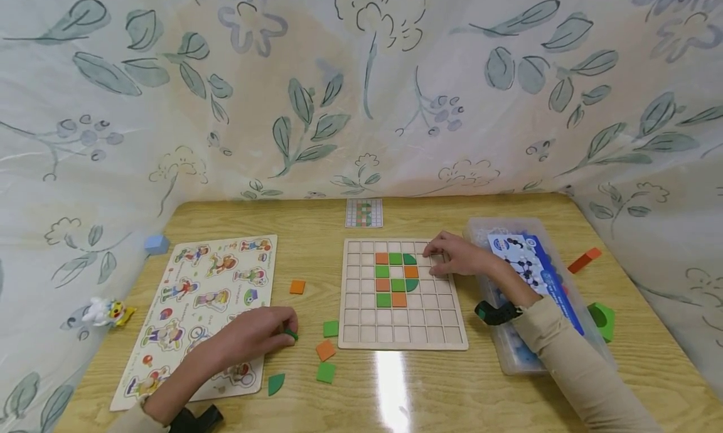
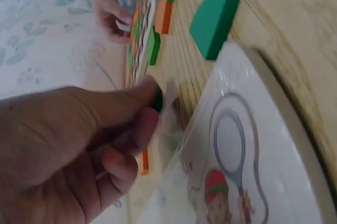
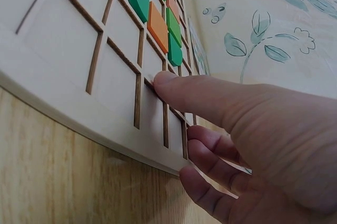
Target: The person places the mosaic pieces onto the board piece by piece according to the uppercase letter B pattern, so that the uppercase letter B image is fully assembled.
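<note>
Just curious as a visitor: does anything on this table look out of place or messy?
Slightly. Loose tiles lie scattered off the grid board: an orange one and a green one on the table. An orange block and green block sit outside the plastic box.

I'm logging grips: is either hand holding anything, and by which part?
The left hand pinches a small green piece by its edge at the fingertips. The right hand only rests on the grid board.
</note>
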The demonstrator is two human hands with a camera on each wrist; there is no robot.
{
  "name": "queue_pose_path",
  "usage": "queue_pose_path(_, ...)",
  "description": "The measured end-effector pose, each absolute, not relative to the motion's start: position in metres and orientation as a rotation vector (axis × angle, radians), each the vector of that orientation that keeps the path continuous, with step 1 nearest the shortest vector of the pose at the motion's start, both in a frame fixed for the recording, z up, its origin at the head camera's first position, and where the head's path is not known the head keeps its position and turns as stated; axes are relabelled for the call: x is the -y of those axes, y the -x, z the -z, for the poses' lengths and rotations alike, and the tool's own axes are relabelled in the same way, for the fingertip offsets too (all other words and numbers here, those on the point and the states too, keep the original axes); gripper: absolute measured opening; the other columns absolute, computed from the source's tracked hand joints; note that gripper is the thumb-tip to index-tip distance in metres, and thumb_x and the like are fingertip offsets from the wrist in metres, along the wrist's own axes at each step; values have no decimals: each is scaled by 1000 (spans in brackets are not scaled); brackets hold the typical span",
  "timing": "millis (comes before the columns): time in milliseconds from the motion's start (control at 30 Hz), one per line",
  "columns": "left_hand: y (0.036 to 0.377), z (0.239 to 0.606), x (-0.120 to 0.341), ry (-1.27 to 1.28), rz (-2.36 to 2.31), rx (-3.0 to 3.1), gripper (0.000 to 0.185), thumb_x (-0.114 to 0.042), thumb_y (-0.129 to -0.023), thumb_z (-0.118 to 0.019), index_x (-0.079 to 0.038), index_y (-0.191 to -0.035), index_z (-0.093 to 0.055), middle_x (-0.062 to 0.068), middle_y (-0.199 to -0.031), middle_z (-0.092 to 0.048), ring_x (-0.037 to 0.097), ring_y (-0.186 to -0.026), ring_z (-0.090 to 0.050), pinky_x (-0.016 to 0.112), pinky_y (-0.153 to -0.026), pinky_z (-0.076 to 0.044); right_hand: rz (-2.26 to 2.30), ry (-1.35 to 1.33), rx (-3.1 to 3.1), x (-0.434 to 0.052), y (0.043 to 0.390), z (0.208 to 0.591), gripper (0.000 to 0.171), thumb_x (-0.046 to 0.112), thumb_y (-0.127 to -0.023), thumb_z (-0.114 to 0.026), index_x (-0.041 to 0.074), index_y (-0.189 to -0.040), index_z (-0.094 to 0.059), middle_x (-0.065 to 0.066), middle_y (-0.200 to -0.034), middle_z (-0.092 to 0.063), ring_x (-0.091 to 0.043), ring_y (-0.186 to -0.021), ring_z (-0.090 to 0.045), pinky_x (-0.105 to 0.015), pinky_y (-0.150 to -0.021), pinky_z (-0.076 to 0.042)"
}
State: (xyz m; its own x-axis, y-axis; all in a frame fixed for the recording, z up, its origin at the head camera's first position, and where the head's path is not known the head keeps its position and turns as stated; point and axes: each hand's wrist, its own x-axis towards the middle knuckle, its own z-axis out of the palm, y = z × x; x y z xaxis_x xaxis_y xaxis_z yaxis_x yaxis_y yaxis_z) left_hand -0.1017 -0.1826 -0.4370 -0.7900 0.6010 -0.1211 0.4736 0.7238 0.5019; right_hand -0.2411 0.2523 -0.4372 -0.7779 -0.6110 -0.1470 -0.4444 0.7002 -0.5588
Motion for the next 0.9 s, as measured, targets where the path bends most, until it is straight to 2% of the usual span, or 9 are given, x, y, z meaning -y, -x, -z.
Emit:
queue_pose_path(67,102,437,182,-868,-705,-2644,10,-23,-92,-66,-21,-100,-60,-15,-84,-59,-3,-70,-49,20,-64,-43,733,833,-2587,-252,241,437,32,23,-88,-71,8,-116,-64,-12,-114,-53,-28,-108,-54,-44,-90,-45)
queue_pose_path(233,105,435,180,-983,-727,-2698,27,-17,-95,-61,-14,-121,-63,-8,-98,-63,-2,-79,-49,22,-70,-44,746,845,-2585,-253,241,438,33,23,-89,-71,7,-116,-64,-12,-113,-52,-28,-107,-54,-40,-86,-45)
queue_pose_path(433,108,437,176,-1138,-732,-2734,21,-11,-95,-59,-15,-114,-68,-4,-101,-64,-1,-83,-51,23,-73,-47,758,851,-2578,-255,242,441,33,24,-88,-72,8,-116,-64,-12,-112,-52,-27,-106,-54,-37,-84,-44)
queue_pose_path(633,114,436,164,-1159,-784,-2718,18,-11,-95,-60,-14,-111,-68,-6,-98,-63,0,-83,-53,23,-74,-48,755,853,-2577,-253,242,441,33,24,-88,-72,8,-116,-64,-12,-112,-52,-26,-104,-53,-36,-82,-43)
queue_pose_path(900,133,434,119,-1200,-734,-2633,20,-12,-96,-58,-11,-114,-67,-1,-104,-65,5,-86,-56,22,-76,-49,737,829,-2591,-252,244,440,32,25,-88,-72,10,-116,-65,-11,-113,-53,-25,-104,-53,-36,-83,-43)
